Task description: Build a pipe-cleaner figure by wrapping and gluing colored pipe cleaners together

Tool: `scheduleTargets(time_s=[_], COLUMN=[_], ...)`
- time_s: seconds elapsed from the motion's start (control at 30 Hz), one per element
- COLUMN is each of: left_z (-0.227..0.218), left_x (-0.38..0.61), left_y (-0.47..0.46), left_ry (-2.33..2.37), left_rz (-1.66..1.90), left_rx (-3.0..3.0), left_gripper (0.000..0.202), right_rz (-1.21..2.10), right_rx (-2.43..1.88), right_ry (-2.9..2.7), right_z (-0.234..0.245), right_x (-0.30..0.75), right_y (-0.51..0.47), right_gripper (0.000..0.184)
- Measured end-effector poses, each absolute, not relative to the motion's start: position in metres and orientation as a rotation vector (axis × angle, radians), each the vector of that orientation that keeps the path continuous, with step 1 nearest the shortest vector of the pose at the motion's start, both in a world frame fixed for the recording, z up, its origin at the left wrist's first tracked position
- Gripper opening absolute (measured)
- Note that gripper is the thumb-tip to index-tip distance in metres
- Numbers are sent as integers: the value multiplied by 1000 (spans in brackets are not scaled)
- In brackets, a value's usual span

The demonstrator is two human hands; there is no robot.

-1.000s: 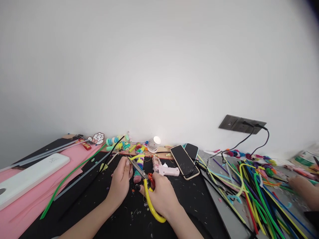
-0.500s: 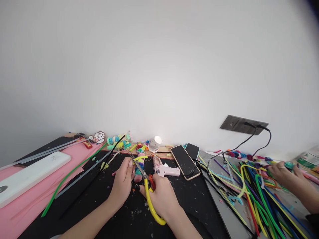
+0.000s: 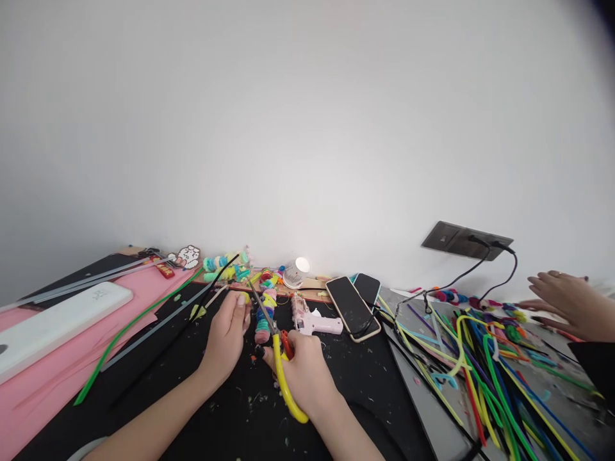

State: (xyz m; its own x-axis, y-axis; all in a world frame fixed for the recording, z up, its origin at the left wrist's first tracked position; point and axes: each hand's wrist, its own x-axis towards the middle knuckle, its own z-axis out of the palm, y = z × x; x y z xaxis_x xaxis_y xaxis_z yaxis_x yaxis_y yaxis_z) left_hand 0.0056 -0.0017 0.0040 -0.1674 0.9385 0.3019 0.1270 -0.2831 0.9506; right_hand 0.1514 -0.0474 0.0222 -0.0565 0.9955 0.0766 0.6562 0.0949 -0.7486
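Observation:
In my right hand [image 3: 310, 371] is a pair of scissors [image 3: 284, 387] with a yellow and an orange-red handle, the metal blades pointing up and away. My left hand [image 3: 225, 336] is closed, thumb against fingers, on a small fuzzy yellow piece of pipe cleaner [image 3: 246, 298]. Just right of that hand, partly behind the blades, lies a stack of coloured fuzzy rings [image 3: 262, 334] in pink, teal, blue and yellow. The pink glue gun [image 3: 321, 325] rests beyond my right hand.
Two phones [image 3: 353, 310] and a paper cup [image 3: 296, 273] stand near the wall. Loose pipe cleaners [image 3: 500, 397] spread over the grey board at right, below another person's hand [image 3: 562, 304]. A white device [image 3: 62, 314] lies on pink sheets [image 3: 43, 410] at left.
The yellow strip that reached from my left hand to the blades no longer shows there; only a short bit is at my fingertips. The other person's hand has lifted off the pipe cleaners.

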Motion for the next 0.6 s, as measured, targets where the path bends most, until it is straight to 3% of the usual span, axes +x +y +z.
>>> scheduleTargets(time_s=[0.2,0.33,0.43,0.6], left_z=[13,16,17,14], left_x=[-17,-36,-38,-21], left_y=[14,23,23,13], left_ry=[1466,1608,1677,1342], left_rz=[1814,1895,1772,1255], left_rx=[1393,1432,1609,2056], left_gripper=[27,22,23,28], right_rz=[439,463,452,343], right_rx=[-1705,-1709,-1593,-1281], right_ry=[-1936,-2063,-2181,-2091], right_z=[19,14,14,18], right_x=[157,156,155,160], right_y=[-46,-46,-48,-45], right_gripper=[15,24,25,6])
